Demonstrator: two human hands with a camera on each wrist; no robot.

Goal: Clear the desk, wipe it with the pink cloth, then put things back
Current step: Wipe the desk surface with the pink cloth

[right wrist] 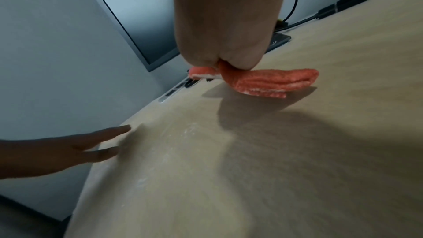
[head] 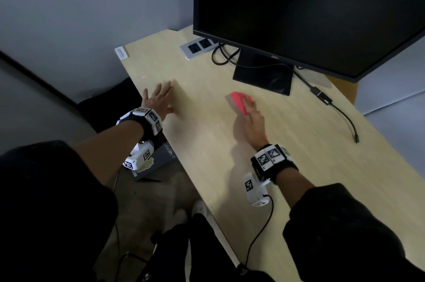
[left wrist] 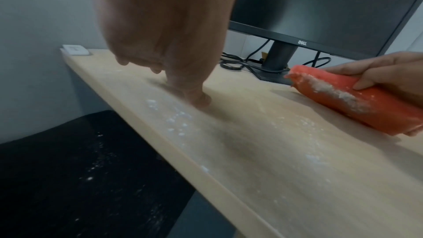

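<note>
The folded pink cloth (head: 239, 102) is held just above the light wooden desk (head: 264, 155), in front of the monitor's base. My right hand (head: 251, 118) grips it, fingers over its top and thumb on its side. White dust clings to the edge of the cloth (left wrist: 348, 97); from the right wrist view the cloth (right wrist: 270, 82) hangs below the palm. My left hand (head: 161, 97) lies open near the desk's left edge, fingers straight; its fingertips (left wrist: 196, 99) touch the wood. White powder (left wrist: 176, 120) is scattered on the desk beside them.
A black Dell monitor (head: 310, 10) stands at the back on a flat base (head: 262, 74). A socket panel (head: 197, 48) is set into the desk, with black cables (head: 331, 106) trailing right. A small white box (head: 121, 52) sits at the far left corner. A black chair (left wrist: 75, 178) is below the edge.
</note>
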